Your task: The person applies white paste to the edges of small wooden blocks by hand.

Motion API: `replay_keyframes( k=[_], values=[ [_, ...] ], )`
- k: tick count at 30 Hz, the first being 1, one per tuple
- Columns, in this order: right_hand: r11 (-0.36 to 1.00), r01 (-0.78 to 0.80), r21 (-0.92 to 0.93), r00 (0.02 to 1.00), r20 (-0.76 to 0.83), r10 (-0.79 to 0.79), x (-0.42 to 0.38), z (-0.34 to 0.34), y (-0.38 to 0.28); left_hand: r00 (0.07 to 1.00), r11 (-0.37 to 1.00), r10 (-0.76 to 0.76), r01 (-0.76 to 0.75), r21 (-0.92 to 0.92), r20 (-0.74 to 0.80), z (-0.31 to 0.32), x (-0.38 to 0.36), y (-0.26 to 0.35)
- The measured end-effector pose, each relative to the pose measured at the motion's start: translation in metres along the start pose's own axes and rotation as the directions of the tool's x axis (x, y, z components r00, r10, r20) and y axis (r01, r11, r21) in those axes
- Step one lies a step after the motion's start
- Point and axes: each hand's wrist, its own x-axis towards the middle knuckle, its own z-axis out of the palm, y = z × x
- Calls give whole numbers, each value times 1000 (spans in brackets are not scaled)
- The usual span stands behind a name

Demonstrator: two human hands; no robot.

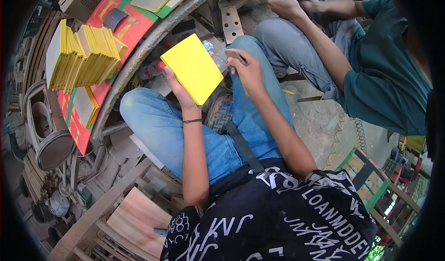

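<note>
My left hand (pixel 182 92) holds up a flat yellow panel (pixel 192 69) over my lap, its thumb along the near left edge and fingertips showing past the far right edge. The panel's broad yellow face is turned toward me. To the right of it, apart from the panel, my right hand (pixel 251 75) is closed on a small, thin brown piece (pixel 236 56) that looks like folded sandpaper. My right hand is above my raised knee. Part of the brown piece is hidden by the fingers.
On the red and green table (pixel 139 22) at left stand several rows of yellow-edged panels (pixel 97 52). More panels (pixel 85 106) lie nearer. A rounded metal rim (pixel 134 57) borders the table. Another person (pixel 384 80) sits close at right, hands together. Wooden slats (pixel 134 219) are below left.
</note>
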Motion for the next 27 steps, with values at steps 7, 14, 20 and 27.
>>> replay_keyframes(
  k=[7, 14, 20, 27],
  values=[
    [993, 21, -120, 997, 76, -12, 1, 0, 6, 999, 985, 22, -17, 173, -25, -3, 1, -5],
    [998, 9, -65, 997, 74, -4, 0, 1, 6, 997, 994, 68, -64, 87, -43, -2, 1, 0],
    [996, 11, -93, 994, 107, -1, 0, 0, 7, 978, 980, 168, -152, 127, -127, -5, 3, 2],
    [993, -113, 28, 977, 183, 106, -3, 3, 4, 973, 983, 186, -186, 11, -136, -9, 1, 11]
  ],
)
